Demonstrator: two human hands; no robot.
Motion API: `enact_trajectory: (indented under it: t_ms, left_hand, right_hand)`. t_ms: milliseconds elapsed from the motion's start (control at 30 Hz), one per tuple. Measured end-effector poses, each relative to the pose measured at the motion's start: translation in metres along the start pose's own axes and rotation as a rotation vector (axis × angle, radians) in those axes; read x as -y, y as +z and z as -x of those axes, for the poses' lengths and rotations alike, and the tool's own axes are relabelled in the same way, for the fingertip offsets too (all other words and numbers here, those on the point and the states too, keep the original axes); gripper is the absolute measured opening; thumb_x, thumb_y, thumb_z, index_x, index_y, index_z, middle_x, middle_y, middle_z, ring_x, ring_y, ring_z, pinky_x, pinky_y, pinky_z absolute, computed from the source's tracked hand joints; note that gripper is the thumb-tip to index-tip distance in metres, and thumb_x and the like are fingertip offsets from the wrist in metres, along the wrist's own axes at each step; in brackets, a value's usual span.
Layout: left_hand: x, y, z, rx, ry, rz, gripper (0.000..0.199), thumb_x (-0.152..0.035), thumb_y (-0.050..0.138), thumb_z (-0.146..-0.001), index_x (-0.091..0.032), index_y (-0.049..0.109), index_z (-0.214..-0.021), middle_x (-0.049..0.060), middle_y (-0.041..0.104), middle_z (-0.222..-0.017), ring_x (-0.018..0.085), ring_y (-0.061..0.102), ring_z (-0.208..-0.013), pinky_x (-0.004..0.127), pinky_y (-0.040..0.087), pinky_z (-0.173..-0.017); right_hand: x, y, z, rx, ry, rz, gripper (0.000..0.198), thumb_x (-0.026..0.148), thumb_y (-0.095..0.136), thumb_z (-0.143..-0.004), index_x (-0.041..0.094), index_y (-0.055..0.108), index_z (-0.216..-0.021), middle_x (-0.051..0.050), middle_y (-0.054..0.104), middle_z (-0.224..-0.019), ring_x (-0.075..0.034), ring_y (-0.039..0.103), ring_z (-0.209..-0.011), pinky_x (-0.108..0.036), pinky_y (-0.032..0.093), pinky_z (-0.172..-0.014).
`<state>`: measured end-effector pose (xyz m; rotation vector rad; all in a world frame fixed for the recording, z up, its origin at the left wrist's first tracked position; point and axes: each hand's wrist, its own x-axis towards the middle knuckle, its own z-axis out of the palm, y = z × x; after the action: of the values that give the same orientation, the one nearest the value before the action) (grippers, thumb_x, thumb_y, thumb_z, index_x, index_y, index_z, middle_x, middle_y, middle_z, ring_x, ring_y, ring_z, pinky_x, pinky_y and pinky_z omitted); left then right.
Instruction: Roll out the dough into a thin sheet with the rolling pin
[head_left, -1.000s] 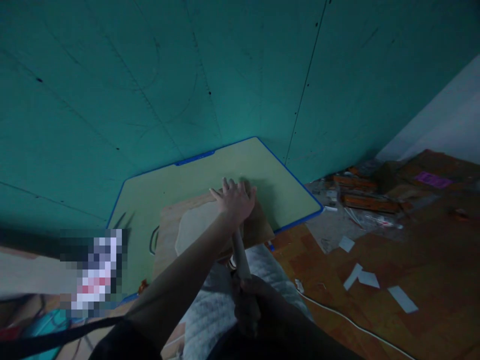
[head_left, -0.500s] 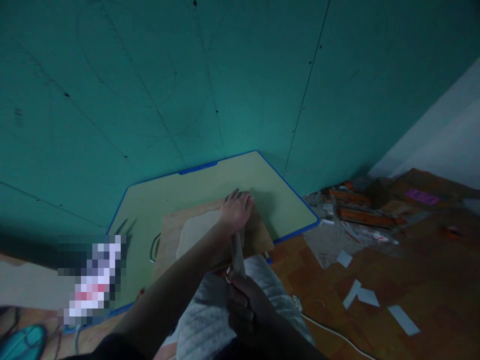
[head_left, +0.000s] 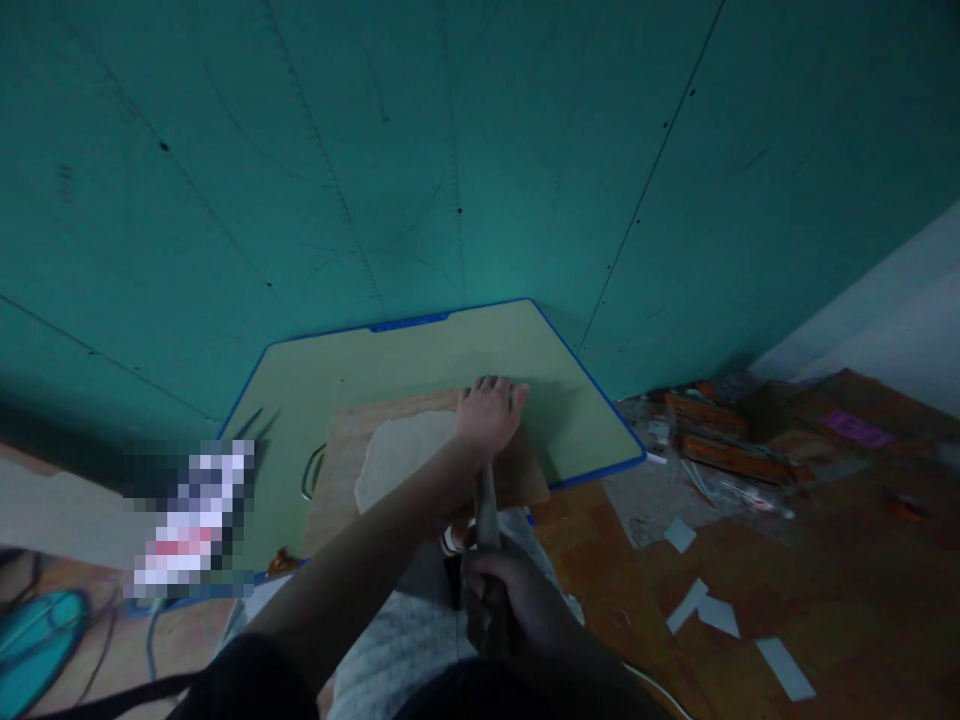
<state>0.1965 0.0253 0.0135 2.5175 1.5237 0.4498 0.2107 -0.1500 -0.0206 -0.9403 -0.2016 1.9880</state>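
A thin sheet of dough (head_left: 409,455) lies on a wooden board (head_left: 335,490). Across the right side of the board runs a rolling pin (head_left: 486,505), pointing away from me. My left hand (head_left: 491,412) is closed over its far end, palm down, fingers bent over the top. Nearer my body, my right hand (head_left: 496,595) grips the pin's near end in a fist. My left forearm covers the front part of the dough and board, and the dough's right edge is hidden under my left hand.
The board rests on a pale folding table (head_left: 390,365) with blue edging against a green wall (head_left: 480,150). A metal handle (head_left: 311,470) shows by the board's left side. Right, on the floor, lie white paper pieces (head_left: 718,615) and a cardboard box (head_left: 847,400).
My left hand has shifted slightly on the pin, its fingers now more bent and its thumb out to the right. The camera view has shifted a little. Both hands stay at the pin.
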Motion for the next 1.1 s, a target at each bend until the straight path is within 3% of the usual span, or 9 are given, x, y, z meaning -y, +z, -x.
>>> enact_trajectory:
  t_ms: [100,233,400,500,600,733,867,1100]
  left_hand:
    - [0.019,-0.005,0.001,0.041,0.127,0.076,0.035,-0.031,0.03,-0.104,-0.018,0.062,-0.105,0.007,0.067,-0.109,0.02,0.059,-0.11,0.035,0.044,-0.098]
    - [0.026,-0.004,0.0,0.032,0.262,0.122,0.035,-0.026,0.027,-0.104,-0.019,0.061,-0.107,0.005,0.066,-0.114,0.016,0.055,-0.117,0.033,0.035,-0.111]
    - [0.004,0.006,-0.004,0.023,0.181,0.045,0.035,-0.032,0.031,-0.103,-0.017,0.062,-0.105,0.007,0.067,-0.115,0.021,0.051,-0.126,0.039,0.037,-0.11]
    - [-0.011,0.012,-0.006,0.004,0.151,-0.001,0.035,-0.036,0.034,-0.102,-0.017,0.064,-0.105,0.009,0.067,-0.117,0.025,0.048,-0.128,0.041,0.039,-0.107]
    - [-0.019,0.016,-0.008,0.005,0.147,-0.006,0.035,-0.037,0.037,-0.101,-0.016,0.065,-0.103,0.011,0.067,-0.113,0.027,0.053,-0.121,0.041,0.042,-0.103]
    - [-0.017,0.013,-0.007,-0.014,0.103,0.028,0.03,-0.029,0.039,-0.099,-0.016,0.066,-0.099,0.01,0.068,-0.108,0.024,0.058,-0.108,0.037,0.047,-0.093]
    - [0.007,-0.004,0.005,-0.03,0.103,0.041,0.023,-0.026,0.044,-0.097,-0.018,0.066,-0.1,0.008,0.067,-0.109,0.024,0.057,-0.109,0.037,0.048,-0.093]
    - [0.088,-0.022,0.019,-0.066,0.071,0.107,0.023,-0.02,0.041,-0.097,-0.017,0.063,-0.098,0.009,0.066,-0.105,0.021,0.058,-0.105,0.036,0.046,-0.097]
  right_hand:
    - [-0.005,0.003,-0.007,-0.06,-0.033,0.065,0.035,0.034,0.073,-0.063,0.023,0.046,-0.083,0.015,0.04,-0.04,-0.006,0.032,-0.028,-0.018,0.021,-0.028]
    - [-0.008,0.001,-0.01,0.06,-0.095,-0.006,0.038,0.04,0.076,-0.064,0.023,0.043,-0.073,0.015,0.039,-0.04,-0.003,0.026,-0.026,-0.017,0.021,-0.027]
    - [-0.006,-0.007,-0.007,0.118,-0.025,-0.121,0.048,0.041,0.081,-0.06,0.025,0.037,-0.069,0.017,0.034,-0.037,-0.002,0.022,-0.026,-0.017,0.015,-0.027]
    - [-0.003,-0.018,-0.002,0.139,-0.004,-0.153,0.049,0.043,0.081,-0.059,0.025,0.038,-0.074,0.017,0.038,-0.039,-0.004,0.025,-0.027,-0.016,0.017,-0.028]
    - [0.003,-0.031,0.003,0.173,-0.003,-0.133,0.047,0.043,0.08,-0.06,0.025,0.041,-0.079,0.016,0.042,-0.041,-0.006,0.031,-0.028,-0.017,0.021,-0.028]
    - [0.013,-0.033,0.007,0.123,-0.015,-0.036,0.046,0.041,0.078,-0.062,0.025,0.037,-0.073,0.016,0.039,-0.039,-0.004,0.026,-0.026,-0.016,0.018,-0.025]
    - [0.006,-0.015,0.003,0.057,-0.044,0.089,0.044,0.041,0.076,-0.064,0.025,0.036,-0.071,0.016,0.038,-0.038,-0.004,0.026,-0.024,-0.015,0.016,-0.024]
    - [-0.021,0.03,-0.023,0.07,0.006,0.187,0.044,0.046,0.075,-0.054,0.025,0.037,-0.06,0.014,0.034,-0.032,-0.004,0.025,-0.022,-0.019,0.018,-0.023]
